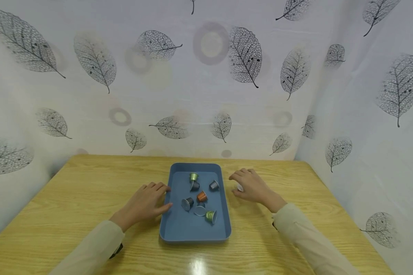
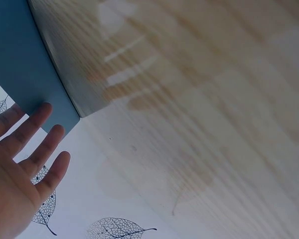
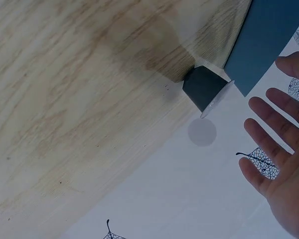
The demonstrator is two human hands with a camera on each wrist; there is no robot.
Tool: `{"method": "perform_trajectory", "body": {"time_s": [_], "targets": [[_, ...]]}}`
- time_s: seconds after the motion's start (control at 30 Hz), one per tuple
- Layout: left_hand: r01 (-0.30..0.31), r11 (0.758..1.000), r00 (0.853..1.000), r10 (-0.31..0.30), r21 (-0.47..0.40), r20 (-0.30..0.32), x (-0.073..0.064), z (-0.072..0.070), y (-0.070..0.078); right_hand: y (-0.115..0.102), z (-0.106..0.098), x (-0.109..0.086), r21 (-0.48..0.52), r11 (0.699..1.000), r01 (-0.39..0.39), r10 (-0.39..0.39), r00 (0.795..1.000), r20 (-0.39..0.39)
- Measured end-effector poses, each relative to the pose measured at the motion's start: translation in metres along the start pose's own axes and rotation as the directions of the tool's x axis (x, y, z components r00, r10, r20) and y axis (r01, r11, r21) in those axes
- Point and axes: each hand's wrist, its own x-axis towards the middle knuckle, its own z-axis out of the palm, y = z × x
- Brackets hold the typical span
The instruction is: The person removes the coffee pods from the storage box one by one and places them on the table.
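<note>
A blue rectangular tray (image 1: 195, 233) holds several coffee capsules, among them an orange capsule (image 1: 202, 196), a green capsule (image 1: 211, 216) and a dark capsule (image 1: 194, 186). My left hand (image 1: 145, 202) is at the tray's left side, fingertips and thumb right at the rim, fingers loosely spread. To the right of the tray, my right hand (image 1: 252, 187) hovers over another dark coffee capsule (image 3: 204, 88), which lies on its side on the table. In the right wrist view its fingers are spread and apart from that capsule. The head view shows only its pale lid (image 1: 240, 187), partly covered by the hand.
The tray stands on a wooden table (image 1: 99, 183), near its middle. A leaf-patterned white curtain (image 1: 199, 95) hangs behind the table and along both sides. A lighter green capsule (image 1: 194, 176) lies at the tray's far end, and a grey capsule (image 1: 214, 185) near its right wall.
</note>
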Motion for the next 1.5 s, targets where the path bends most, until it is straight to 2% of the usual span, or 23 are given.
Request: {"method": "perform_trajectory", "body": {"time_s": [0.57, 1.03, 1.5], "targets": [[0.012, 1.0, 1.0, -0.012, -0.001, 0.005, 0.0, 0.001, 0.001, -0.013, 0.005, 0.016, 0.007, 0.998, 0.066, -0.066, 0.997, -0.039], [0.019, 1.0, 1.0, -0.019, -0.006, 0.012, 0.0, 0.001, 0.0, -0.022, 0.012, 0.027, 0.003, 0.998, 0.068, -0.068, 0.998, -0.003], [0.008, 1.0, 1.0, -0.008, -0.005, 0.007, 0.0, 0.0, 0.0, -0.026, 0.021, 0.035, -0.007, 1.0, 0.01, -0.009, 0.997, 0.074]]}}
